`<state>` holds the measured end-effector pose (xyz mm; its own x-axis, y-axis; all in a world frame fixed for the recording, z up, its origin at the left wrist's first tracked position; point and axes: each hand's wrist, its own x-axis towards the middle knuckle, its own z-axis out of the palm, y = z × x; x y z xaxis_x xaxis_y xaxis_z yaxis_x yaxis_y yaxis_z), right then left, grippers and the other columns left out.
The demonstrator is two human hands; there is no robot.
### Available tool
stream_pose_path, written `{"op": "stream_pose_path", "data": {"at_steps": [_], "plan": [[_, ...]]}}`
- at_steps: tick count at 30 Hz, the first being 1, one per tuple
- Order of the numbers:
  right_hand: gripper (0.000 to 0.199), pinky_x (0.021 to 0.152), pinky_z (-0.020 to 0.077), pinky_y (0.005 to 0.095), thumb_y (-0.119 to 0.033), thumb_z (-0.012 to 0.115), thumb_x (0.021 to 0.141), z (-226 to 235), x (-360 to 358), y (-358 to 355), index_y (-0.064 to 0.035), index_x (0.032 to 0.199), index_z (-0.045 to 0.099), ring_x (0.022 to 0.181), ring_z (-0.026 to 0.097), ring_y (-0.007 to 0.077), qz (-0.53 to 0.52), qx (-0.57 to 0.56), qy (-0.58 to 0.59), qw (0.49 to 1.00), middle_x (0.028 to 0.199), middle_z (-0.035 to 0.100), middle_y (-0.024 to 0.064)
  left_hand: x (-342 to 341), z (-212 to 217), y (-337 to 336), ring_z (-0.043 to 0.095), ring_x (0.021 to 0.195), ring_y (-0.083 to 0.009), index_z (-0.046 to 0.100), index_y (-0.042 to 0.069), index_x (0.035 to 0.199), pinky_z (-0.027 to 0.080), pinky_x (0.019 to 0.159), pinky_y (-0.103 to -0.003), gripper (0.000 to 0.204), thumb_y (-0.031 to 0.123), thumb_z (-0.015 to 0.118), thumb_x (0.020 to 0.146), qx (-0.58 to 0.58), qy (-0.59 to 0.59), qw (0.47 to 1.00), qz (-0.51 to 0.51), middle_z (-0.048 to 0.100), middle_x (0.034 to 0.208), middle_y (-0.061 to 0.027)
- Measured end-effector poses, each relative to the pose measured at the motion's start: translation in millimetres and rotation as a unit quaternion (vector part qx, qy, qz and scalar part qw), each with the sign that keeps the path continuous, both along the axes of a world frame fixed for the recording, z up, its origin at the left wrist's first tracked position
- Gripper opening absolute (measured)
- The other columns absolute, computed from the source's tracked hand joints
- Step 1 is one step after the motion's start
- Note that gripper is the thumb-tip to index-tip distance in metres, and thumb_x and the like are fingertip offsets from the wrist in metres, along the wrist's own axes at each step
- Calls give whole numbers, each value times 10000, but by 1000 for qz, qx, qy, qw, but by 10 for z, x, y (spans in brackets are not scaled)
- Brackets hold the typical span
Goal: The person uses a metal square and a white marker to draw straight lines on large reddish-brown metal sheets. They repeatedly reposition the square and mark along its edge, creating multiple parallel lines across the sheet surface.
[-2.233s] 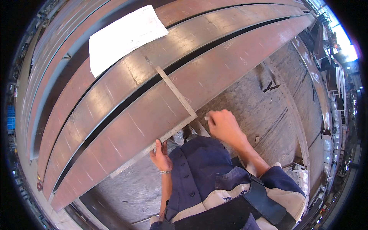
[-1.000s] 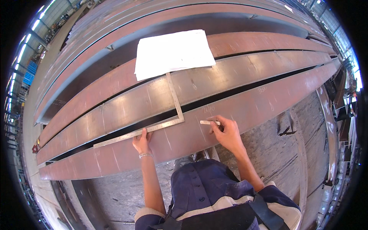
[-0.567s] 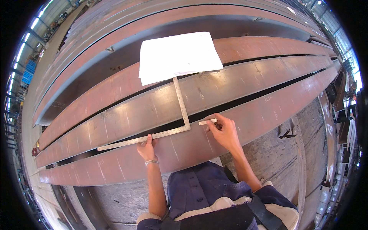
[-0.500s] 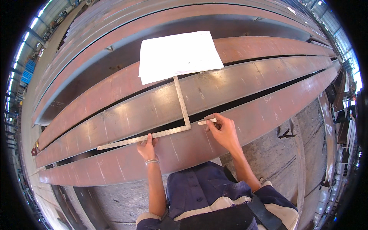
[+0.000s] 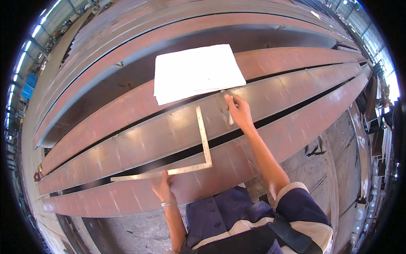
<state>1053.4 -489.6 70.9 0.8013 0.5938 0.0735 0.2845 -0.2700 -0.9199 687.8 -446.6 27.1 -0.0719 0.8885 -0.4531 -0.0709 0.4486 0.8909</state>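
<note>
Bare steel plate [image 5: 127,139] runs open across the middle left and far right of the frame. At centre the L-shaped metal square [image 5: 205,146] lies flat across two plates, spanning the dark gap [image 5: 177,155] between them. The white paper sheets [image 5: 195,73] cover the upper centre. The plates' far ends, seemingly clear, blur at the rim.

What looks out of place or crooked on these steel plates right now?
Nothing stands out. The square lies flat across two plates, pinned by the left hand. The right hand holds a marker near the paper, which overhangs the gap.
</note>
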Motion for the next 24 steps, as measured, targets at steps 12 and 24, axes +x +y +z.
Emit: {"op": "stream_pose_path", "data": {"at_steps": [12,24], "plan": [[831,857,558,454,-721,768,646,-222,1795,776,13,1035,732,1068,687,341,-78,-411,-214,883,1104,716,212,-536,254,-177,732,767,-204,492,68,1179,364,527,-178,380,205,732,919,49,-43,997,46,736,1015,-155],[600,664,511,379,-351,882,675,-550,1974,1079,77,1022,645,837,647,274,-32,-330,-49,942,959,667,186,-711,317,-312,736,755,-192,472,75,1131,403,537,-192,363,206,735,918,37,-60,990,122,744,1009,-157]]}}
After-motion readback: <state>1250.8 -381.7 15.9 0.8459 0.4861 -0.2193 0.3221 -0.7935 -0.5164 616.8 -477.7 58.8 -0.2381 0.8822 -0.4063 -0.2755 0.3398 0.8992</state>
